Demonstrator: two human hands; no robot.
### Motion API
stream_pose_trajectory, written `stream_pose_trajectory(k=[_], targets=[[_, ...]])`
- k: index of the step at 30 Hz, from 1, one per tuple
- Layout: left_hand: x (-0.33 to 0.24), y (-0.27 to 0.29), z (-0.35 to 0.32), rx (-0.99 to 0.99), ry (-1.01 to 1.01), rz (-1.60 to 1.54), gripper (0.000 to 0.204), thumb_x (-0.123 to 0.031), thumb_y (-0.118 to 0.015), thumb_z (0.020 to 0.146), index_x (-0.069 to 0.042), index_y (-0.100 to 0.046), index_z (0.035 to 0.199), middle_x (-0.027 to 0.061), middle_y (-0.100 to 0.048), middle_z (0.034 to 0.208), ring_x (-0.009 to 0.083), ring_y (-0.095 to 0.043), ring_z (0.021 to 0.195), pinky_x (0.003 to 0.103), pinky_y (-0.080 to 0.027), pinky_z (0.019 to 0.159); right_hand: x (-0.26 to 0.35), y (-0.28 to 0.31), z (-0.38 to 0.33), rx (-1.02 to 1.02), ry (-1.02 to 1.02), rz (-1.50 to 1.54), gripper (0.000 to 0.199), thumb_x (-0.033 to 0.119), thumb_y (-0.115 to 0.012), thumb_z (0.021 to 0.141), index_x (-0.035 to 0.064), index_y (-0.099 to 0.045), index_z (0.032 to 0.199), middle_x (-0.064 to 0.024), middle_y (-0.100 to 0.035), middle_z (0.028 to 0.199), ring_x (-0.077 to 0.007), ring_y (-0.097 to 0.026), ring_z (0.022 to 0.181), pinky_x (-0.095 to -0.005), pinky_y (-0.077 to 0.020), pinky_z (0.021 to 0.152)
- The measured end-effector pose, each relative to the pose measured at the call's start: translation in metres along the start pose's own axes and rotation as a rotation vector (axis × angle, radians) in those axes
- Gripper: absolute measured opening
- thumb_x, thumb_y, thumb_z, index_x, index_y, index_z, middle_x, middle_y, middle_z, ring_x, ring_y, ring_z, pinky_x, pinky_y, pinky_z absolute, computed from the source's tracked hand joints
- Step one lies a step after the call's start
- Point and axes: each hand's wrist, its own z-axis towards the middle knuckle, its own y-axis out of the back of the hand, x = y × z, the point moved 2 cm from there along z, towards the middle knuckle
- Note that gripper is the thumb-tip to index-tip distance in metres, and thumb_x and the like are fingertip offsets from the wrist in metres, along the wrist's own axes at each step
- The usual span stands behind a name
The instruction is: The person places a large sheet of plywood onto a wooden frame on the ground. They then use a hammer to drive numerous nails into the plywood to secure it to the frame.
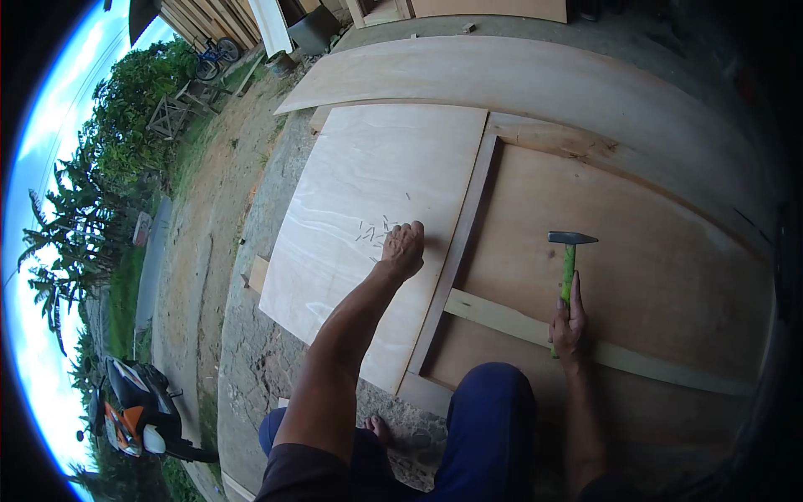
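My left hand (404,249) is closed, knuckles up, low over a pale plywood panel (393,159). Small loose nails (369,233) lie scattered beside its fingers, one of them a little farther off. The fingertips are hidden, so whatever they pinch does not show. In my right hand (570,332) is a hammer (570,268), gripped by its green handle with a finger stretched along it. Its dark head points up and away, held above the recessed part of a wooden frame (470,226). The plywood panel covers the left part of this frame.
A pale crossbar (502,320) runs across the frame's recess. Beyond the work lies a long curved-looking plywood sheet (468,71). My knees (493,418) are close to the frame's near edge. Rough concrete (268,360) borders it at left, with a motorcycle (138,418) farther out.
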Motion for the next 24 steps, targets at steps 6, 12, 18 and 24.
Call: stream_pose_trajectory(k=[6, 12, 18, 24], targets=[[0.018, 0.097, 0.013, -0.041, 0.048, -0.110, 0.032, 0.013, -0.049, 0.072, -0.002, -0.048, 0.100, 0.0229, -0.059, 0.095, 0.0445, -0.057, 0.097, 0.052, -0.046, 0.080, -0.002, 0.000, 0.002, -0.019, 0.001, -0.039, 0.063, 0.015, -0.043, 0.103, 0.0054, -0.020, 0.161, 0.0004, -0.045, 0.063, -0.0076, -0.045, 0.051, -0.0270, -0.0426, 0.049], [0.037, 0.219, 0.013, 0.083, 0.070, -0.012, 0.044, 0.014, -0.050, 0.073, -0.001, -0.050, 0.115, 0.0222, -0.066, 0.096, 0.0416, -0.064, 0.098, 0.049, -0.050, 0.082, -0.019, -0.002, 0.008, -0.068, -0.030, 0.078, 0.062, 0.016, -0.046, 0.105, 0.0098, -0.020, 0.161, 0.0031, -0.046, 0.061, -0.0054, -0.042, 0.047, -0.0253, -0.0409, 0.046], [0.011, 0.195, 0.004, -0.017, 0.108, -0.591, 0.030, 0.000, -0.056, 0.086, 0.000, -0.048, 0.115, 0.0201, -0.069, 0.086, 0.0350, -0.069, 0.081, 0.043, -0.053, 0.072, -0.037, 0.032, 0.033, -0.035, -0.028, 0.078, 0.060, 0.013, -0.049, 0.103, 0.0103, -0.029, 0.160, 0.0038, -0.047, 0.071, -0.0043, -0.043, 0.054, -0.0242, -0.0412, 0.049], [-0.010, 0.041, 0.006, -0.290, 0.219, -0.928, 0.035, -0.007, -0.065, 0.088, -0.001, -0.047, 0.117, 0.0144, -0.071, 0.088, 0.0209, -0.068, 0.078, 0.034, -0.053, 0.071, 0.067, 0.039, 0.065, -0.045, 0.070, -0.159, 0.060, 0.012, -0.049, 0.102, 0.0093, -0.031, 0.159, 0.0047, -0.042, 0.069, -0.0052, -0.040, 0.057, -0.0234, -0.0391, 0.053]])
